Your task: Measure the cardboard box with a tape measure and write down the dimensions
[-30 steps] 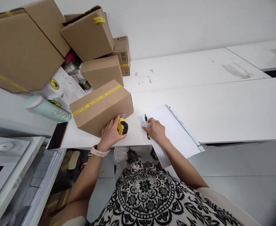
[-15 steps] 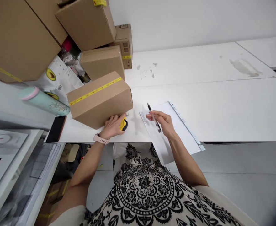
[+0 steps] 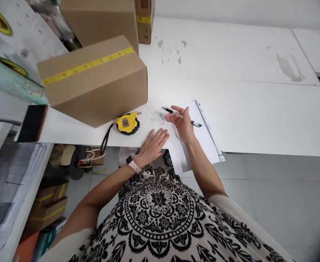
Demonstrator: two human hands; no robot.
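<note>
My right hand holds a pen between thumb and fingers, its black tip pointing left above a sheet of paper. Small writing or print shows near the sheet's top left corner, and its lower part hangs past the table edge. Flat at the table's front edge lies my left hand, fingers stretched out beside the paper, holding nothing. To its left a yellow and black tape measure rests on the table, its black strap dangling over the edge. Just behind stands a taped cardboard box.
A phone lies at the table's left end, by a mint-coloured bottle. Another carton and a white package with avocado pictures stand behind the box. The white table stretches to the right.
My left hand has let go of the tape measure and moved right to the paper's edge. In my right hand the pen has turned from steep to nearly level. The view has shifted.
</note>
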